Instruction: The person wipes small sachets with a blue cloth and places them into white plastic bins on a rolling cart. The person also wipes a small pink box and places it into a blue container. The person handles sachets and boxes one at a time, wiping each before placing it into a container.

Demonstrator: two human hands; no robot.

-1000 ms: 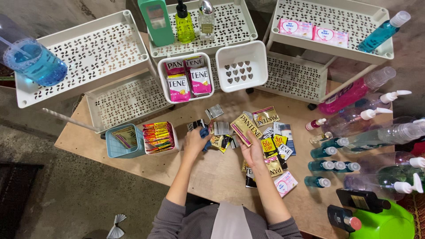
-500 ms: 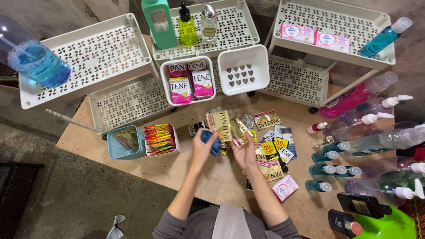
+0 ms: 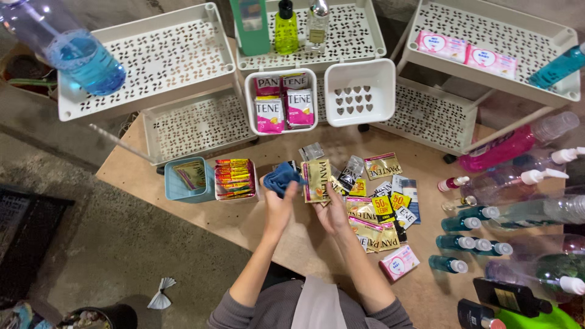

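My left hand (image 3: 279,204) grips a crumpled blue cloth (image 3: 283,177) above the wooden table (image 3: 201,225). My right hand (image 3: 334,210) holds a gold sachet (image 3: 317,180) upright, right beside the cloth. A loose pile of gold, black and yellow sachets (image 3: 375,210) lies on the table just right of my hands. Behind them stand two small white baskets: one (image 3: 281,102) holds pink and white sachets, the other (image 3: 359,92) shows only its heart-cut bottom.
A blue tub (image 3: 189,178) and a box of red and yellow packets (image 3: 235,178) sit left of my hands. Teal and clear bottles (image 3: 481,225) crowd the table's right side. A pink soap packet (image 3: 399,262) lies near the front. White perforated shelf carts (image 3: 158,55) stand behind.
Both hands have drawn together at the table's middle. The right hand lifted a gold sachet from the pile and now holds it upright next to the blue cloth in the left hand.
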